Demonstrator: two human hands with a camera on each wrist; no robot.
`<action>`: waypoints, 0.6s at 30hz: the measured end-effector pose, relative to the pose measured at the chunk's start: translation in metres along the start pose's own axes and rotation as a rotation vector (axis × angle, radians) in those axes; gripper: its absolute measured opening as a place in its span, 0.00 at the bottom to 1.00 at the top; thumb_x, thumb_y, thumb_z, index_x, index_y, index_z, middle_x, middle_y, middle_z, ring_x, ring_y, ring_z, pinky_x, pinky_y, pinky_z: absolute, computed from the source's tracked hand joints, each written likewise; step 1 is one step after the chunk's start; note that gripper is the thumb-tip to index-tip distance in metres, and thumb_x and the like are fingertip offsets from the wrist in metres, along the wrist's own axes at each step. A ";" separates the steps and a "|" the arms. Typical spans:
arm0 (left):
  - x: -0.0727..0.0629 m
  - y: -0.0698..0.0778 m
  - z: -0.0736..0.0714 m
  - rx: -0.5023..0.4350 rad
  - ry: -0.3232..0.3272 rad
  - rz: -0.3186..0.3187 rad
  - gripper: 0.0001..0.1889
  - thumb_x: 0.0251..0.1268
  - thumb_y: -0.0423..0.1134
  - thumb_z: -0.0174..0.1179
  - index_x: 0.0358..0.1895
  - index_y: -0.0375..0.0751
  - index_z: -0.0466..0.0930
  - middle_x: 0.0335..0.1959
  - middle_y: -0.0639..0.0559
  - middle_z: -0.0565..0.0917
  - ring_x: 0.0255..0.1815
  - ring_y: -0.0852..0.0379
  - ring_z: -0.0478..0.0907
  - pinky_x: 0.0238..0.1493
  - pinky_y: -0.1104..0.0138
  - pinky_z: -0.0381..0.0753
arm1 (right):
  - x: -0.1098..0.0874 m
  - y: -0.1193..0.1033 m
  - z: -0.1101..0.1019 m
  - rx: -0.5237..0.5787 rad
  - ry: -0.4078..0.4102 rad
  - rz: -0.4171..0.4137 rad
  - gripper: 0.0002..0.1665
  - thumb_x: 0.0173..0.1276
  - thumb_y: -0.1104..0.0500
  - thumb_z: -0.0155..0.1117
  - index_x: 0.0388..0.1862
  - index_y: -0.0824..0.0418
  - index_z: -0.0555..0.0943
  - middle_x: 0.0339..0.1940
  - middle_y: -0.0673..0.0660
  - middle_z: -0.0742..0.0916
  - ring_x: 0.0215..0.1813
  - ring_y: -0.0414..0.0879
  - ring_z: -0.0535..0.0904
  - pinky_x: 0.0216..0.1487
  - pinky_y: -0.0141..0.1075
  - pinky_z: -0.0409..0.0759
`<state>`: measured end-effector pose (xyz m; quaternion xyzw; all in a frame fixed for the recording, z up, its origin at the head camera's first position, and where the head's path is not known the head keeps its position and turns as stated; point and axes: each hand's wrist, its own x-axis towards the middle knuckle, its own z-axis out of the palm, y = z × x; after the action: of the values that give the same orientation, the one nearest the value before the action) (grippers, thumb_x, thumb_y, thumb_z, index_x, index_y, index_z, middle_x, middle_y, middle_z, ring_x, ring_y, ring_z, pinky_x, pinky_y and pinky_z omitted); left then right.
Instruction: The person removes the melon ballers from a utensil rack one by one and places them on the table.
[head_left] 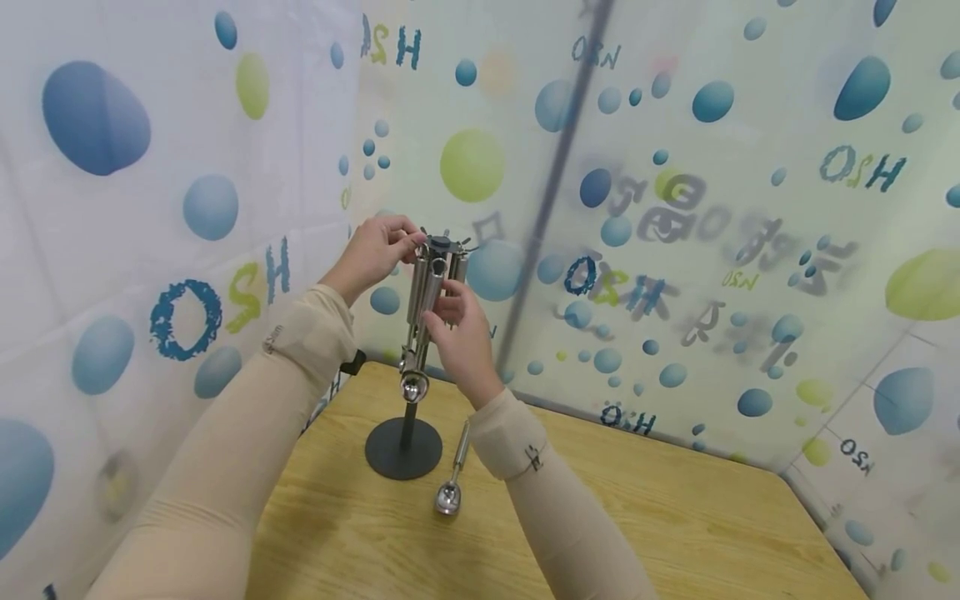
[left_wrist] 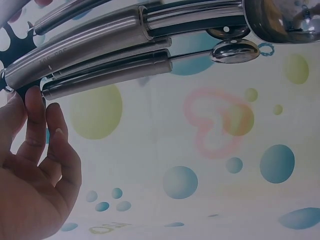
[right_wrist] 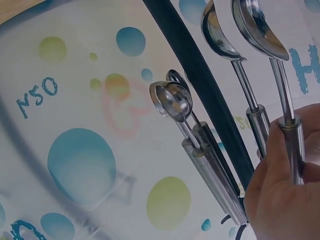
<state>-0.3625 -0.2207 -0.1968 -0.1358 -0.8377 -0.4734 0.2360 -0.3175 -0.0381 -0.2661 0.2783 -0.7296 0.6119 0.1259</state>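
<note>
A black utensil stand (head_left: 403,450) with a round base holds several metal scoops hanging from its top rack (head_left: 442,243). My left hand (head_left: 371,254) is at the rack, where thumb and fingertips pinch its edge beside the handle ends; the left hand (left_wrist: 42,170) shows this from below in the left wrist view. My right hand (head_left: 463,337) grips the handle of an ice cream scoop (head_left: 431,296), which hangs bowl down at the front of the stand. In the right wrist view, the fingers wrap this scoop's handle (right_wrist: 294,145); its hook end is hidden there.
Another ice cream scoop (head_left: 448,497) lies on the wooden table (head_left: 600,508), right of the stand's base. Smaller scoops (right_wrist: 172,100) hang across the pole (right_wrist: 200,85) from my right hand. Patterned curtains (head_left: 675,275) enclose the table's back and sides.
</note>
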 end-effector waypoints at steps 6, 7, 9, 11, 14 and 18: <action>0.001 -0.001 0.000 0.001 0.000 0.008 0.15 0.76 0.49 0.56 0.42 0.40 0.82 0.31 0.47 0.84 0.39 0.48 0.78 0.44 0.59 0.71 | -0.002 0.007 -0.005 -0.008 0.014 0.009 0.27 0.75 0.64 0.63 0.70 0.56 0.71 0.51 0.57 0.84 0.51 0.48 0.83 0.39 0.39 0.84; 0.001 -0.001 0.000 0.005 0.000 0.012 0.15 0.76 0.49 0.56 0.42 0.40 0.82 0.31 0.47 0.84 0.39 0.47 0.78 0.44 0.59 0.71 | -0.002 0.008 -0.006 -0.005 0.017 0.012 0.27 0.74 0.64 0.63 0.70 0.55 0.72 0.51 0.57 0.84 0.50 0.48 0.83 0.38 0.39 0.84; 0.001 -0.002 0.000 0.015 0.000 0.022 0.15 0.77 0.49 0.56 0.42 0.40 0.81 0.30 0.47 0.84 0.39 0.46 0.79 0.44 0.59 0.71 | -0.004 0.010 -0.007 0.004 0.021 0.022 0.27 0.74 0.64 0.63 0.70 0.55 0.72 0.51 0.57 0.84 0.50 0.49 0.82 0.36 0.39 0.83; 0.001 -0.002 0.000 0.020 0.000 0.028 0.15 0.77 0.50 0.56 0.42 0.40 0.81 0.30 0.47 0.84 0.38 0.46 0.78 0.44 0.59 0.71 | -0.005 0.012 -0.009 0.016 0.023 0.030 0.27 0.74 0.65 0.63 0.70 0.55 0.72 0.51 0.58 0.84 0.50 0.50 0.82 0.36 0.39 0.83; 0.001 -0.003 0.000 0.022 0.000 0.033 0.15 0.76 0.50 0.56 0.42 0.40 0.81 0.30 0.47 0.83 0.37 0.49 0.78 0.44 0.59 0.71 | -0.006 0.015 -0.010 0.021 0.027 0.032 0.28 0.74 0.65 0.63 0.71 0.56 0.71 0.50 0.59 0.84 0.50 0.51 0.82 0.38 0.40 0.84; 0.001 -0.003 0.000 0.020 0.001 0.030 0.15 0.76 0.50 0.56 0.42 0.40 0.81 0.30 0.48 0.83 0.35 0.52 0.77 0.43 0.59 0.72 | -0.007 0.019 -0.013 0.025 0.038 0.031 0.28 0.73 0.66 0.63 0.70 0.58 0.71 0.50 0.60 0.84 0.51 0.51 0.82 0.41 0.41 0.85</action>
<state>-0.3643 -0.2224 -0.1981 -0.1460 -0.8401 -0.4615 0.2448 -0.3250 -0.0223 -0.2825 0.2570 -0.7236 0.6279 0.1267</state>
